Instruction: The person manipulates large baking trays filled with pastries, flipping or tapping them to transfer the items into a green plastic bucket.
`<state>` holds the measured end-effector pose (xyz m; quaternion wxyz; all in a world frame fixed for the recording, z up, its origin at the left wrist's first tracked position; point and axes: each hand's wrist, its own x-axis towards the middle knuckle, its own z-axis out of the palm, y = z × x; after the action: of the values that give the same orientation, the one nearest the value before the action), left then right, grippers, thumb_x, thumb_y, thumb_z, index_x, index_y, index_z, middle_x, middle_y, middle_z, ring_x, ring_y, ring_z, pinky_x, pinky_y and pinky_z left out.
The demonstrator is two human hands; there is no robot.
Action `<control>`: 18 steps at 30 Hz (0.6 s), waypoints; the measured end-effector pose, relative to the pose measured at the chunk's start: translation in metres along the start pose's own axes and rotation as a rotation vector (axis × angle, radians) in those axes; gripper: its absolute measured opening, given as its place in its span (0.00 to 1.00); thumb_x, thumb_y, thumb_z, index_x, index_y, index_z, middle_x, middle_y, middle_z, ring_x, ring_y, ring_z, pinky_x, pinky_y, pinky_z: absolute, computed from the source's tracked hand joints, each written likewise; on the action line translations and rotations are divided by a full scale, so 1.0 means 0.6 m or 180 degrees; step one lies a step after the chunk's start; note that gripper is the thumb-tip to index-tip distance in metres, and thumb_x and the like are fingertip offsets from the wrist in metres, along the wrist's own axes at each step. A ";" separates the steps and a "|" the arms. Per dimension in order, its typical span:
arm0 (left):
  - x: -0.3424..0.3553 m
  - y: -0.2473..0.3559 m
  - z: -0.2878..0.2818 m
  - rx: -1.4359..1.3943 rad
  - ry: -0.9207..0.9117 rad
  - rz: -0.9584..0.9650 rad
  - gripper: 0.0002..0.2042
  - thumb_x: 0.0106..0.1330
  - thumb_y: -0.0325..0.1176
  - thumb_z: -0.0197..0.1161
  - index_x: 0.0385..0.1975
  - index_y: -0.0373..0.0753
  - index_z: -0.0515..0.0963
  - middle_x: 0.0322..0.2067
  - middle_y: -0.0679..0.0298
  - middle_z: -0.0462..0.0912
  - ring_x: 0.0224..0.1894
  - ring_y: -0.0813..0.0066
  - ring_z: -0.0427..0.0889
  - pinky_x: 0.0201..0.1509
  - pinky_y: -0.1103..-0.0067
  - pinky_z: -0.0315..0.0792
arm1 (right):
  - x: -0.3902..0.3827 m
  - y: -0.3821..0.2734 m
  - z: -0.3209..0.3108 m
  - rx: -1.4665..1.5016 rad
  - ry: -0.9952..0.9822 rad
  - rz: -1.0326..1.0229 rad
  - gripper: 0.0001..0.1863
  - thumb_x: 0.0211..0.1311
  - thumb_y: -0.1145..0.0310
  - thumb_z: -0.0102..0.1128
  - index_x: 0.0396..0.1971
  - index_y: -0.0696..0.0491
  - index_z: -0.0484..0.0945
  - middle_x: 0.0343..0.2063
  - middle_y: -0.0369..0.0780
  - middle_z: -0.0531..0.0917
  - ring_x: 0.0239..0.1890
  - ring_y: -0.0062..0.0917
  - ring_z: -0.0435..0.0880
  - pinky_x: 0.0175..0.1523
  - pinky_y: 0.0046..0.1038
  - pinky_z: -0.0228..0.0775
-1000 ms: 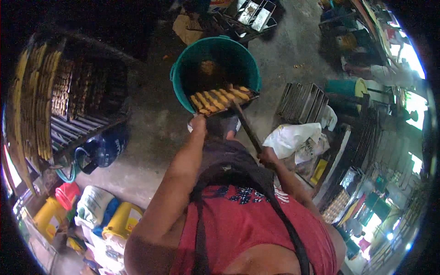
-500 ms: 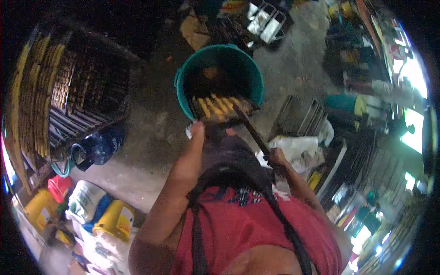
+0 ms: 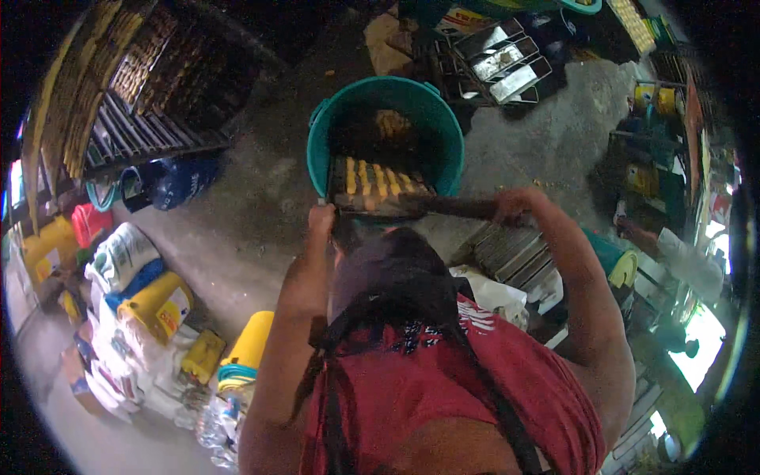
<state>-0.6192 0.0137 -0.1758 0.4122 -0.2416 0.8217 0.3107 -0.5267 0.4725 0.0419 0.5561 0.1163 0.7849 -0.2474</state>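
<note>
My left hand [image 3: 321,220] is closed on the near left corner of a dark metal tray [image 3: 339,182] tilted at the mouth of a large teal bucket [image 3: 447,134]. Rows of yellow, finger-shaped pieces [image 3: 366,177] lie on the tray. My right hand [image 3: 518,204] is closed around a long dark bar [image 3: 463,206], held nearly level, whose far end reaches over the tray's near part; motion blurs where they meet. Brown-yellow pieces [image 3: 393,123] show in the shadowed inside of the bucket.
A rack of trays [image 3: 158,134] stands left, with yellow pails [image 3: 158,305] and white sacks [image 3: 127,257] below. Metal moulds [image 3: 507,67] lie beyond the bucket. Stacked metal trays [image 3: 511,257] sit to my right, and a person [image 3: 669,257] is at the far right.
My right hand has moved up and rightward, swinging the bar from diagonal to nearly horizontal. My left hand keeps hold of the tray, which has shifted slightly left. The whole view has shifted.
</note>
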 end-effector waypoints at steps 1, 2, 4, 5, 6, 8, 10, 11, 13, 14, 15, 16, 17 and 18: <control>-0.028 0.023 -0.009 0.0209 0.0211 0.0066 0.19 0.49 0.42 0.58 0.28 0.29 0.76 0.30 0.47 0.78 0.36 0.53 0.77 0.37 0.63 0.67 | -0.004 0.002 -0.022 -0.0437 -0.0481 0.0055 0.22 0.47 0.61 0.62 0.43 0.52 0.72 0.36 0.39 0.77 0.42 0.27 0.74 0.49 0.33 0.65; -0.028 0.023 -0.003 0.0159 0.0238 0.0033 0.19 0.49 0.42 0.58 0.28 0.29 0.76 0.30 0.47 0.78 0.36 0.53 0.77 0.37 0.63 0.67 | -0.015 0.007 -0.063 0.0114 -0.0064 -0.0112 0.22 0.47 0.60 0.61 0.42 0.52 0.72 0.36 0.39 0.77 0.41 0.28 0.74 0.47 0.33 0.66; -0.004 -0.011 0.006 -0.0193 0.0069 0.0358 0.20 0.48 0.43 0.57 0.28 0.28 0.76 0.30 0.46 0.78 0.35 0.52 0.77 0.37 0.63 0.67 | -0.048 0.002 -0.145 0.1393 0.0711 -0.0276 0.21 0.46 0.58 0.61 0.40 0.54 0.72 0.34 0.40 0.77 0.38 0.28 0.76 0.44 0.35 0.68; 0.018 -0.044 0.014 -0.0219 0.0116 0.0319 0.20 0.48 0.43 0.57 0.28 0.28 0.76 0.30 0.46 0.78 0.35 0.52 0.77 0.37 0.63 0.67 | -0.046 0.006 -0.176 0.1706 0.0863 -0.0319 0.21 0.46 0.58 0.61 0.39 0.54 0.72 0.33 0.40 0.77 0.37 0.28 0.76 0.43 0.35 0.69; 0.049 -0.075 0.028 -0.0260 0.0033 0.0601 0.20 0.47 0.42 0.57 0.28 0.27 0.76 0.29 0.46 0.78 0.35 0.53 0.77 0.36 0.63 0.67 | -0.051 0.011 -0.205 0.2036 0.1038 -0.0367 0.22 0.46 0.57 0.61 0.38 0.55 0.72 0.32 0.41 0.77 0.37 0.27 0.76 0.42 0.35 0.69; 0.052 -0.084 0.042 -0.0296 -0.0081 0.0865 0.19 0.47 0.41 0.57 0.28 0.27 0.76 0.28 0.47 0.78 0.34 0.54 0.78 0.36 0.63 0.67 | -0.035 0.042 -0.216 0.4450 0.0669 -0.2362 0.19 0.44 0.67 0.61 0.41 0.51 0.73 0.31 0.37 0.79 0.32 0.24 0.76 0.39 0.29 0.70; 0.024 -0.052 0.042 -0.0401 0.0005 0.0577 0.18 0.47 0.40 0.57 0.26 0.28 0.75 0.25 0.50 0.76 0.30 0.58 0.76 0.34 0.65 0.66 | 0.002 0.013 -0.123 0.2558 0.1252 -0.1582 0.18 0.47 0.62 0.59 0.37 0.55 0.73 0.29 0.41 0.78 0.32 0.27 0.77 0.37 0.33 0.71; -0.009 -0.019 0.033 -0.0452 0.0049 0.0377 0.17 0.46 0.40 0.57 0.25 0.28 0.75 0.23 0.51 0.75 0.28 0.59 0.75 0.32 0.65 0.65 | 0.010 -0.011 -0.072 0.1426 0.0988 -0.1019 0.18 0.48 0.60 0.59 0.36 0.56 0.73 0.29 0.42 0.78 0.33 0.28 0.77 0.37 0.34 0.71; -0.058 0.022 0.015 -0.0604 0.0093 0.0205 0.15 0.46 0.39 0.58 0.23 0.28 0.74 0.20 0.54 0.73 0.25 0.62 0.74 0.30 0.67 0.65 | 0.012 -0.014 -0.023 -0.0119 -0.0718 0.0198 0.23 0.44 0.60 0.61 0.41 0.56 0.72 0.33 0.44 0.78 0.36 0.31 0.77 0.40 0.35 0.70; -0.069 0.022 0.007 -0.0529 0.0097 0.0151 0.15 0.46 0.38 0.58 0.22 0.29 0.74 0.19 0.55 0.73 0.23 0.64 0.73 0.28 0.68 0.64 | 0.013 -0.011 -0.024 -0.0208 -0.1023 0.0255 0.25 0.43 0.60 0.62 0.43 0.55 0.71 0.33 0.45 0.78 0.37 0.32 0.77 0.40 0.36 0.70; -0.073 0.026 0.004 -0.0390 0.0061 0.0117 0.14 0.46 0.37 0.58 0.20 0.29 0.74 0.17 0.57 0.72 0.21 0.66 0.72 0.27 0.69 0.64 | 0.015 -0.005 -0.034 -0.0315 -0.1308 0.0309 0.27 0.42 0.60 0.63 0.44 0.55 0.71 0.34 0.46 0.78 0.38 0.33 0.77 0.41 0.36 0.69; -0.064 0.014 0.006 -0.0090 -0.0003 -0.0012 0.13 0.46 0.36 0.58 0.19 0.29 0.73 0.16 0.59 0.70 0.19 0.68 0.70 0.25 0.69 0.62 | -0.005 -0.017 -0.093 -0.0359 -0.0644 0.0209 0.28 0.44 0.61 0.62 0.47 0.55 0.68 0.34 0.46 0.78 0.38 0.33 0.77 0.41 0.36 0.70; -0.067 0.013 0.011 -0.0115 0.0014 -0.0021 0.13 0.46 0.36 0.58 0.19 0.29 0.73 0.16 0.59 0.70 0.19 0.68 0.70 0.25 0.69 0.62 | -0.032 -0.031 -0.144 -0.0363 0.0007 0.0120 0.29 0.46 0.63 0.60 0.50 0.54 0.66 0.33 0.47 0.78 0.39 0.32 0.77 0.41 0.36 0.71; -0.075 0.008 0.018 -0.0425 0.0104 -0.0090 0.12 0.46 0.36 0.59 0.18 0.30 0.72 0.15 0.60 0.69 0.18 0.69 0.68 0.24 0.69 0.60 | -0.079 -0.062 -0.190 0.0096 0.0677 0.0180 0.26 0.48 0.65 0.58 0.49 0.55 0.66 0.32 0.46 0.78 0.39 0.32 0.77 0.41 0.36 0.71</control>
<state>-0.5921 0.0311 -0.1419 0.3862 -0.2852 0.8022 0.3549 -0.6199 0.5041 0.1253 0.4747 0.1724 0.8320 -0.2297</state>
